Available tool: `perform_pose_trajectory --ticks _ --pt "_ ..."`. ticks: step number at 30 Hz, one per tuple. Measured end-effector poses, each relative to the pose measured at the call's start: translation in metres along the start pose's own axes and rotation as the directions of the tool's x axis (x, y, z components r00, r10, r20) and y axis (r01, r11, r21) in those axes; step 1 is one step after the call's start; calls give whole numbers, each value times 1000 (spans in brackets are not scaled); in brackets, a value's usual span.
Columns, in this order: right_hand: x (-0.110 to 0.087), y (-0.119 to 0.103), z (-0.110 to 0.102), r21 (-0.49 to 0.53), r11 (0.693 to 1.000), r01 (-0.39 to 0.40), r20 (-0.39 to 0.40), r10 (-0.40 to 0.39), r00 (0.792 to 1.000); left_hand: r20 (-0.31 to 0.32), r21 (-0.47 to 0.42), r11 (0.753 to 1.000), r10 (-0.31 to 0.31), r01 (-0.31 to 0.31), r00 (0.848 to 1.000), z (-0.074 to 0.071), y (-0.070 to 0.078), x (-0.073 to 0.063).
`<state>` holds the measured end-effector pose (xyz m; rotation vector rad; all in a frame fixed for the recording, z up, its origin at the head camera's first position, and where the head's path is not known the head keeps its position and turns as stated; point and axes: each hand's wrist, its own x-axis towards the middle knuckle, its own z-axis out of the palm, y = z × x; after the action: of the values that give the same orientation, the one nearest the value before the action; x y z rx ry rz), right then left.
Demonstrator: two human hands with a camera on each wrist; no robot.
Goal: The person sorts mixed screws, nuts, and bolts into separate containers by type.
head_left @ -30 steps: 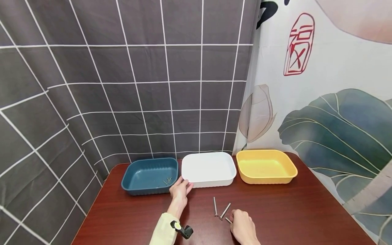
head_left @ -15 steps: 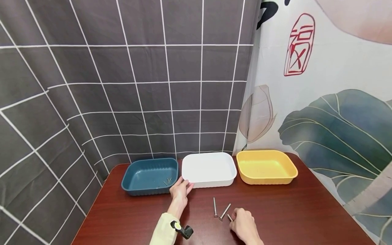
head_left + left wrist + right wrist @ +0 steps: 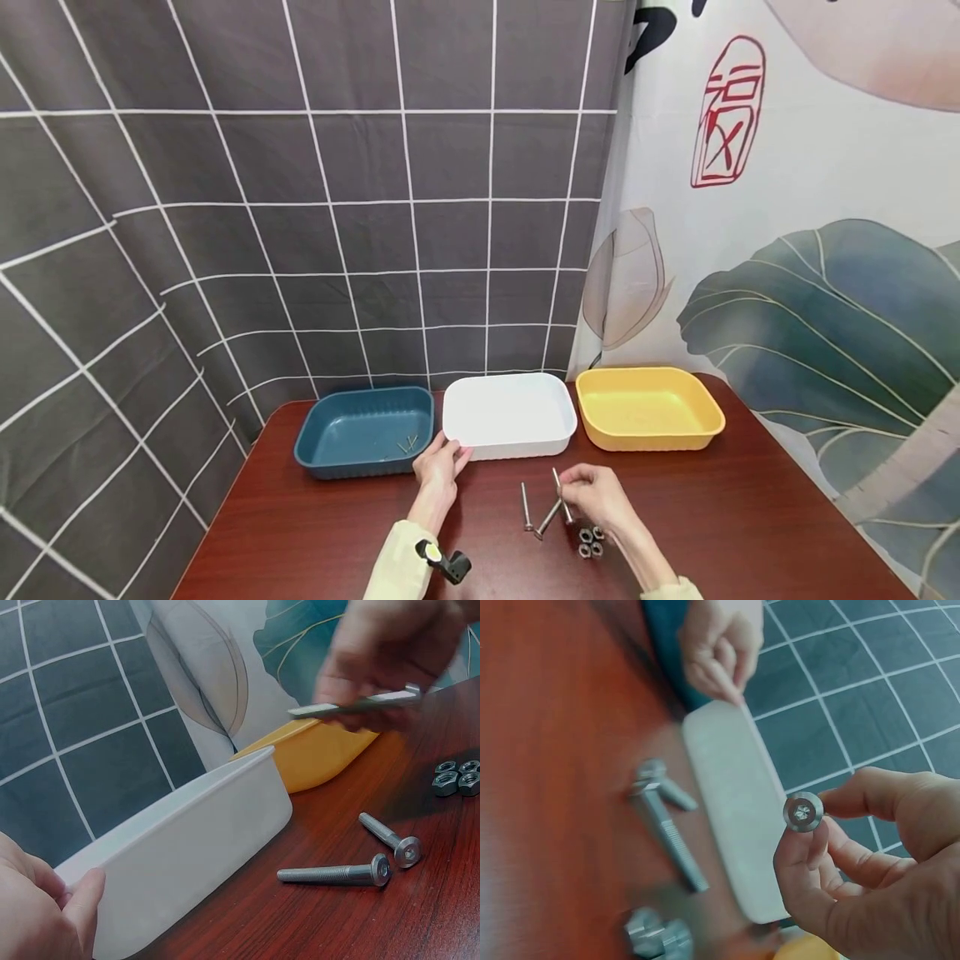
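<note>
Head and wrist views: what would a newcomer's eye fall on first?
Probably the blue tray, white tray and yellow tray, left to right along the far side of the table. Then, likely, the bolt pinched in the right hand, held clear of the table, near two other bolts and four nuts.

1. The right hand (image 3: pixel 877 862) pinches a silver metal bolt (image 3: pixel 803 812) between thumb and fingers; its round head, recessed at the centre, faces the camera.
2. The left hand (image 3: pixel 724 645) pinches the rim of a white, round-cornered container (image 3: pixel 731 802) at the end farther from the camera.
3. Two more silver metal bolts (image 3: pixel 676 844) lie on a reddish-brown table (image 3: pixel 547 750), head ends close together, shanks splayed apart; the longer one shows threads.
4. Near them sit chunky silver metal pieces (image 3: pixel 658 936), too blurred to make out.
5. A dark teal container (image 3: pixel 666 645) shows beside the left hand; part of a yellow container (image 3: pixel 806 949) shows at the bottom edge.
6. White grid lines cross a dark grey-green backdrop (image 3: pixel 832 697).
</note>
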<state>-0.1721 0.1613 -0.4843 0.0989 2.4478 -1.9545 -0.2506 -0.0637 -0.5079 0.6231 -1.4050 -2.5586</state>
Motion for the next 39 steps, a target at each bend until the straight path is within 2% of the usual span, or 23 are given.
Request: perform_pose_trajectory --ticks 3,13,17,21,29,39 --pt "17 -8 1 75 997 -21 11 20 1000 -4 0 1000 2 -2 1000 0 0 0" --pt "83 -35 15 147 986 -80 19 78 997 -4 11 1000 5 -5 1000 2 4 0" --pt "113 -38 21 146 982 -121 23 119 993 6 9 1000 23 -23 1000 2 3 3" --pt "134 -35 27 148 977 -156 21 154 988 24 13 1000 27 -27 999 0 -1 4" --pt "153 -28 36 112 976 -185 -5 187 982 31 18 1000 21 -21 999 0 -2 3" --pt "150 -24 38 59 980 -192 -69 195 978 23 28 1000 11 -12 1000 -2 -1 1"
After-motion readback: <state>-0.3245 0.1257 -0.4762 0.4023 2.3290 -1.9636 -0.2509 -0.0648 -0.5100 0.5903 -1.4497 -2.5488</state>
